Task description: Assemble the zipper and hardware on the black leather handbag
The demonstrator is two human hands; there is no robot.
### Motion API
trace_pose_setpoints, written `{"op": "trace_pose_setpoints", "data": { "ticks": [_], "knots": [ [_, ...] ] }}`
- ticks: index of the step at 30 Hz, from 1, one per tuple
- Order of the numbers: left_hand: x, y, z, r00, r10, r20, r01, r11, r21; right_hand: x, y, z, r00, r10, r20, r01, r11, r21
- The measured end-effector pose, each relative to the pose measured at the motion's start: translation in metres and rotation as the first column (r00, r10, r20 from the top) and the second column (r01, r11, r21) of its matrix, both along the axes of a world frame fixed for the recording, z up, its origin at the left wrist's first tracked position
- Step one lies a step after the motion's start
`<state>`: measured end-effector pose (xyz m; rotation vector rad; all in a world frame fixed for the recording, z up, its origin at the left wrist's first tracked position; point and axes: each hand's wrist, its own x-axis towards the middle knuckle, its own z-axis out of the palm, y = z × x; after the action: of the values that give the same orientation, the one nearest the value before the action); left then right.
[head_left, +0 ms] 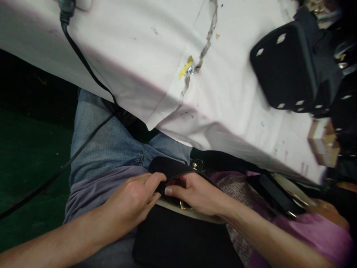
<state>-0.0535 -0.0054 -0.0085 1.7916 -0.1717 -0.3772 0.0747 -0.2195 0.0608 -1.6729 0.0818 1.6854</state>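
Black strap [170, 169] sits at lower centre of the frame, in the seated person's lap, just under the table edge. Left hand [134, 203]: fingers curled, pinching the strap's near end. Right hand [195, 193]: closed on the same strap from the other side, thumb tip touching the left fingers. Gold ring [182, 205] shows just below the right hand, partly hidden. Black bag [173, 238] lies beneath both hands, at the bottom of the frame. Jeans [111, 141] are visible left of centre. White table cover [139, 56] fills the upper frame, with yellow tape [185, 67] near its middle. Black cable [83, 59] runs down from upper left. Dark case [290, 70] is at upper right, blurred.
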Motion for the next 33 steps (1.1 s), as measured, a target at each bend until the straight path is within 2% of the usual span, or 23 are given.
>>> {"op": "trace_pose_setpoints", "data": {
  "ticks": [5, 10, 13, 15, 19, 22, 24, 29, 33],
  "knots": [
    [0.001, 0.001, 0.006, 0.995, 0.031, -0.096, -0.033, 0.999, -0.022, -0.007, -0.001, 0.001, 0.998, 0.032, 0.062, -0.029, 0.998, -0.05],
    [0.007, 0.002, 0.021, 0.968, 0.109, -0.228, -0.124, 0.991, -0.054, -0.017, -0.003, 0.0, 0.944, 0.038, 0.328, -0.054, 0.998, 0.04],
    [0.011, 0.003, 0.03, 0.96, 0.124, -0.253, -0.133, 0.991, -0.019, -0.022, -0.007, 0.0, 0.917, -0.012, 0.399, -0.016, 0.998, 0.066],
    [0.011, 0.002, 0.031, 0.964, 0.131, -0.233, -0.136, 0.991, -0.005, -0.024, -0.009, 0.0, 0.915, -0.019, 0.402, -0.013, 0.997, 0.076],
    [0.005, -0.002, 0.023, 0.975, 0.168, -0.148, -0.173, 0.985, -0.02, -0.022, -0.01, 0.001, 0.92, 0.057, 0.388, -0.082, 0.996, 0.047],
    [0.001, -0.005, 0.016, 0.979, 0.195, -0.054, -0.197, 0.98, -0.025, -0.02, -0.009, 0.001, 0.928, 0.08, 0.363, -0.121, 0.988, 0.092],
    [0.0, -0.006, 0.014, 0.978, 0.208, -0.002, -0.208, 0.978, -0.017, -0.021, -0.01, 0.001, 0.909, 0.091, 0.407, -0.151, 0.982, 0.118],
    [0.004, -0.004, 0.015, 0.974, 0.219, 0.062, -0.219, 0.976, -0.003, -0.027, -0.015, -0.001, 0.817, 0.017, 0.576, -0.149, 0.972, 0.183],
    [0.008, 0.0, 0.015, 0.989, 0.137, 0.052, -0.137, 0.991, 0.003, -0.032, -0.019, -0.002, 0.797, -0.037, 0.603, -0.11, 0.973, 0.205]
  ]
}}
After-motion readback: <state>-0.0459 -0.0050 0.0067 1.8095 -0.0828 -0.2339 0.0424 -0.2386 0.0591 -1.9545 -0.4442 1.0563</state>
